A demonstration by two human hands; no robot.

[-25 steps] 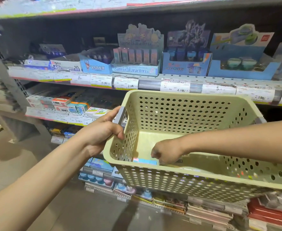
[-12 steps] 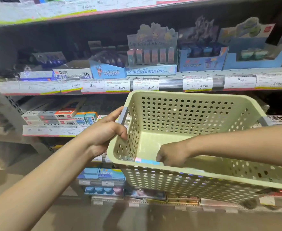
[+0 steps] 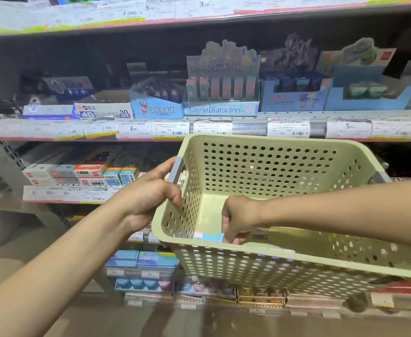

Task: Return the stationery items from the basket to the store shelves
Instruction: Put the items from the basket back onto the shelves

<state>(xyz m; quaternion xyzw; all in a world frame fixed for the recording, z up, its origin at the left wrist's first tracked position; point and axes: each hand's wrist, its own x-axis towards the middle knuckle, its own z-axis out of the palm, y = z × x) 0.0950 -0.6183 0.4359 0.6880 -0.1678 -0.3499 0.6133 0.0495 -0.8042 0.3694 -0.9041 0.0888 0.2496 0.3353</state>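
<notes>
A pale green perforated basket (image 3: 267,164) is held up in front of the store shelves. My left hand (image 3: 151,193) grips its left rim beside the grey handle (image 3: 178,170). My right hand (image 3: 238,218) reaches down inside the basket, fingers curled onto a small pink and blue item (image 3: 208,237) lying at the near wall. Most of that item is hidden behind the rim, and so is the rest of the basket floor near me.
The shelf (image 3: 224,127) just above the basket carries display boxes, among them a Sanrio Characters box (image 3: 221,93) and blue boxes (image 3: 294,93). Lower shelves (image 3: 63,193) at left hold small boxed items. Price labels line every shelf edge.
The view has tilted up and shifted, so the shelves sit lower and further right in frame. My right hand has curled more tightly onto the pink and blue item. My left hand keeps its grip.
</notes>
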